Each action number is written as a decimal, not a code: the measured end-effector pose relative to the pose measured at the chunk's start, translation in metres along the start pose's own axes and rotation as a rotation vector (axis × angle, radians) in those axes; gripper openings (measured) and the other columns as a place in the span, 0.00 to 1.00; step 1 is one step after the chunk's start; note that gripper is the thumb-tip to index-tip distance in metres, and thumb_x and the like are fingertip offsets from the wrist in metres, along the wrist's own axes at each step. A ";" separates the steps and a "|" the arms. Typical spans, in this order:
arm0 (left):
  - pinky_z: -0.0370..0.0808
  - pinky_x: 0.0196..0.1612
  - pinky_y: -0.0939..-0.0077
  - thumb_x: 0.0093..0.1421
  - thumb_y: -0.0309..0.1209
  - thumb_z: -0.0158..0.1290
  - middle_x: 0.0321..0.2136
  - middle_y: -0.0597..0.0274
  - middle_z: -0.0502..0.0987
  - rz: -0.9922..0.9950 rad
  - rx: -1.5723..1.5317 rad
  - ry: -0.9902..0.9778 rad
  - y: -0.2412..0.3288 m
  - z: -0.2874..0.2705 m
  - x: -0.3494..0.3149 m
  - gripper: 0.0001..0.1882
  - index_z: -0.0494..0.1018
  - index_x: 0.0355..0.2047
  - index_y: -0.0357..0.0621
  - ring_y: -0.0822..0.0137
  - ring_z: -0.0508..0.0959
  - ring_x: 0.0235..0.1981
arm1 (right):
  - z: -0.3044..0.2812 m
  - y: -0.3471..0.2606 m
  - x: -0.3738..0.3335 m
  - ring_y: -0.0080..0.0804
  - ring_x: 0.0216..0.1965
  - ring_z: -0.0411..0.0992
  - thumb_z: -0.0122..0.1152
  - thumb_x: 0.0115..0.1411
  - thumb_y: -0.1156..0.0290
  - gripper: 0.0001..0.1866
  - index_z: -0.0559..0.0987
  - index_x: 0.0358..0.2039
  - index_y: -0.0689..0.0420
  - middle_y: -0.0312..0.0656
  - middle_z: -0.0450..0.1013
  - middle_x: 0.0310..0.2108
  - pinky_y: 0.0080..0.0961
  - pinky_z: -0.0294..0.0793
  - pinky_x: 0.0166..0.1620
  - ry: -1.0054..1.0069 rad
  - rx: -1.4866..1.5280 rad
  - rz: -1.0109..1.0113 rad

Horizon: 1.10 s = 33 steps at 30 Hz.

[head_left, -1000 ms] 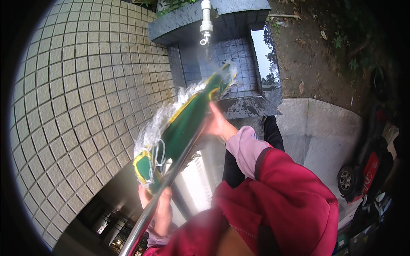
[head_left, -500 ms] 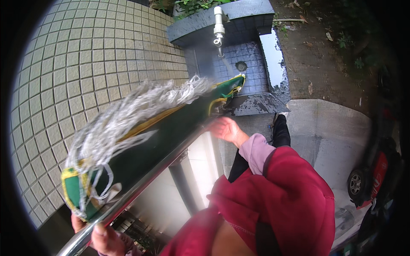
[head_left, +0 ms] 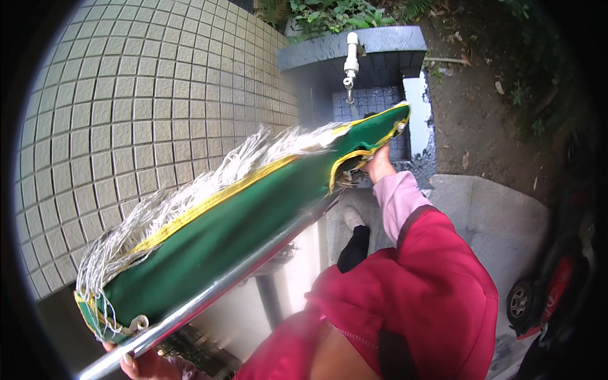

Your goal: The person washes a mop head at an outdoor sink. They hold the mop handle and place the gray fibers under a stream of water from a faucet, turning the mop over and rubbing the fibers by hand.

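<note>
- Well, along your left runs the tiled wall (head_left: 190, 114), with the white fringe (head_left: 225, 168) on the side facing it.
- Far ahead sits the dark basin (head_left: 392, 41), partly hidden by the cloth's far end.
- Between your hands stretches the green cloth (head_left: 244, 212) with its yellow trim (head_left: 215, 199). Its long axis slants from near left to far right — the pointed far end reaches over the basin.
- Roughly parallel to that axis, the metal pole (head_left: 190, 305) runs along the cloth's near, right-hand edge.
- Your right hand (head_left: 380, 166) is by far the nearer to the basin, at the curved, yellow-edged notch. From its fingers most of the cloth lies left and near, while the tip lies beyond; cloth hides the fingers, so you cannot tell whether they pinch or spread.
- Your left hand (head_left: 147, 365) wraps the pole at the near-left end, thumb on one side, a fingertip on the other.
- Smallest, the pale tap (head_left: 351, 63) hangs over the basin — far and left of the tip.
</note>
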State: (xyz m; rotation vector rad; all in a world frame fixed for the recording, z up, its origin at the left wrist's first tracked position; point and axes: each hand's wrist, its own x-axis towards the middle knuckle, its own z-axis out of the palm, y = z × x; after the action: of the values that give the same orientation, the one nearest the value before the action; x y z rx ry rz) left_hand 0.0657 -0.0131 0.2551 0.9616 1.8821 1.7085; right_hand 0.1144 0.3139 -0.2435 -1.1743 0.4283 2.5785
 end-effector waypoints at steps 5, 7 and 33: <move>0.53 0.55 0.45 0.45 0.41 0.50 0.57 0.50 0.51 -0.060 0.122 0.399 -0.061 -0.011 -0.004 0.41 0.47 0.59 0.46 0.53 0.60 0.54 | 0.005 -0.144 -0.015 0.38 0.42 0.67 0.31 0.55 0.42 0.31 0.71 0.42 0.54 0.40 0.69 0.41 0.39 0.67 0.45 -0.130 0.008 -0.531; 0.48 0.57 0.49 0.43 0.44 0.52 0.59 0.50 0.48 -0.054 0.171 0.493 -0.096 0.017 0.021 0.47 0.43 0.60 0.45 0.55 0.52 0.59 | 0.027 -0.194 -0.060 0.39 0.45 0.65 0.30 0.55 0.44 0.32 0.69 0.46 0.56 0.42 0.67 0.45 0.38 0.64 0.49 -0.147 -0.074 -0.725; 0.47 0.58 0.55 0.47 0.35 0.57 0.55 0.47 0.54 0.159 0.591 -0.011 -0.226 0.177 0.106 0.30 0.63 0.51 0.45 0.49 0.49 0.59 | 0.028 -0.082 -0.001 0.19 0.31 0.68 0.65 0.48 0.64 0.19 0.74 0.36 0.62 0.34 0.73 0.31 0.17 0.67 0.37 -0.379 -1.148 -0.857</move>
State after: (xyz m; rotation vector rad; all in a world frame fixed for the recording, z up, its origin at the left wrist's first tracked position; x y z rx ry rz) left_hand 0.0728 0.1845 0.0218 1.3579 2.4162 1.2246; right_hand 0.1255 0.3995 -0.2375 -0.7450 -1.4583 2.0327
